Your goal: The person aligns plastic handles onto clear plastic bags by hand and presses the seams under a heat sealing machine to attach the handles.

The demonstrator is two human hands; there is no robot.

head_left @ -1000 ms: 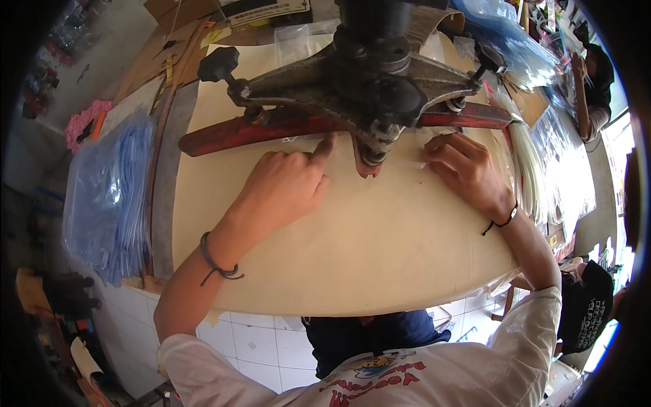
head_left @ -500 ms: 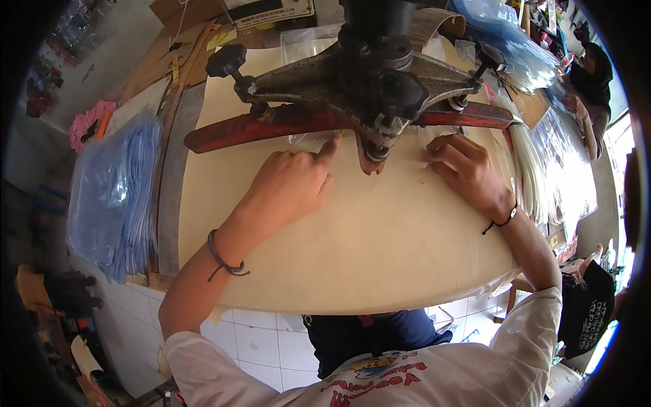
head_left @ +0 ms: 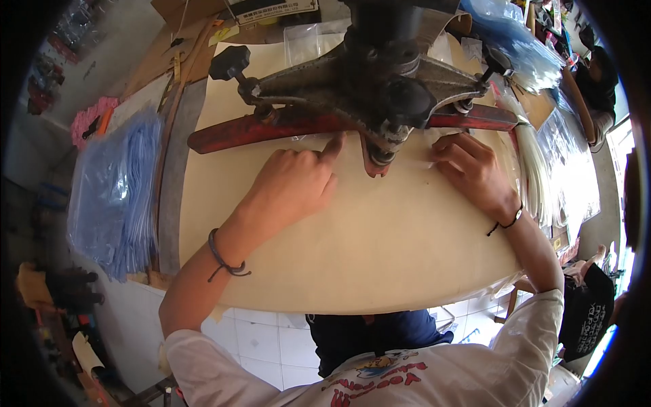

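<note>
My left hand (head_left: 293,178) rests on the tan sheet (head_left: 352,244), its index finger stretched to the front edge of the red press bar (head_left: 271,129) and its other fingers folded in. On the right, the bent fingers of my right hand (head_left: 475,169) pinch a thin edge of clear plastic sheet (head_left: 432,161), just in front of the bar. Above both hands sits the dark metal press head (head_left: 386,88) with black knobs. Its pointed centre bracket (head_left: 375,163) comes down between my hands. Most of the plastic under the bar is hidden.
A stack of bluish clear plastic sleeves (head_left: 115,197) lies at the left. More clear plastic (head_left: 515,47) is piled at the back right, with pale strips (head_left: 532,169) along the right side. A co-worker (head_left: 597,88) is at the far right. A printed box (head_left: 271,8) stands behind.
The view has shifted slightly. Both my hands keep nearly the same pose at the bar, and less clear plastic shows by my left index finger. The co-worker's arm at the far right has moved.
</note>
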